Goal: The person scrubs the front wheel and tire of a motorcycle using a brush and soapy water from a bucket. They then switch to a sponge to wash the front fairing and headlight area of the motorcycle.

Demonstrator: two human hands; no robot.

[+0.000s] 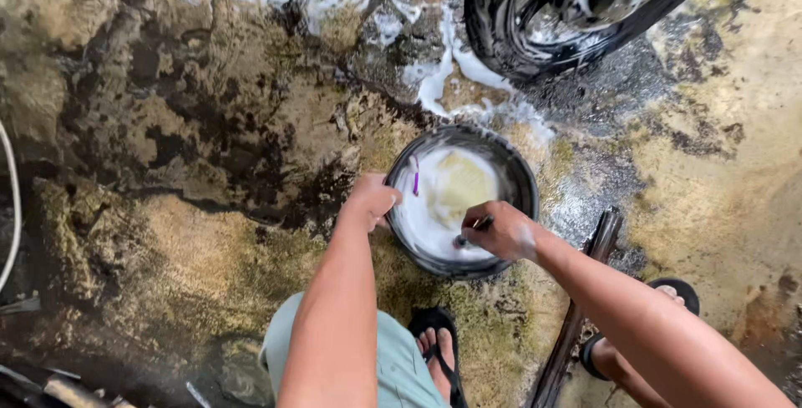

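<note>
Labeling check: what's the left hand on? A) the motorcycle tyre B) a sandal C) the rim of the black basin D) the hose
C: the left hand grips the rim of the black basin of soapy water, while the right hand holds a dark-handled tool in the foam.

Wet, stained concrete floor point(167, 233) carries a black basin point(511, 176) of soapy water, a motorcycle wheel point(535, 15) amid foam patches point(451, 74), a dark metal bar point(576, 308) and two sandaled feet point(439, 349).
</note>
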